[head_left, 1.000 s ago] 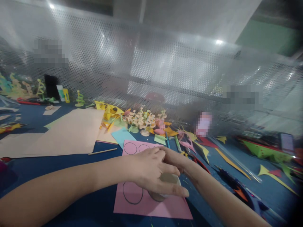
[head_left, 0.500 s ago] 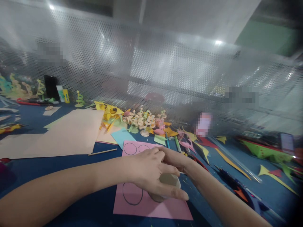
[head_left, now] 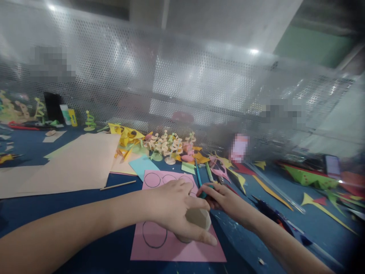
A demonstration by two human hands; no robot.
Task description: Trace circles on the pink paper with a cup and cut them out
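Observation:
My left hand (head_left: 178,211) lies over a round pale object (head_left: 199,220), like a cup or a tape roll, with thumb and fingers spread around it, holding it against a pink sheet (head_left: 182,253). Dark circles are drawn on this sheet: a drawn circle (head_left: 154,234) at the lower left and several along the top edge. Beside the sheet's right edge, my right hand (head_left: 221,198) is closed on a small teal thing (head_left: 207,190) that looks like a pen. Its tip is hidden by the fingers.
Large beige sheets (head_left: 80,163) and a thin wooden stick (head_left: 118,185) lie left. Curled paper decorations (head_left: 168,144) stand along the perforated metal panel (head_left: 182,91). Paper scraps (head_left: 225,167) and a blue glue gun (head_left: 273,215) lie right. A phone (head_left: 332,166) rests at far right.
My right hand has come out from behind the left and moved right and down, exposing the teal thing in its fingers. The left hand stays on the round object. The view has shifted slightly.

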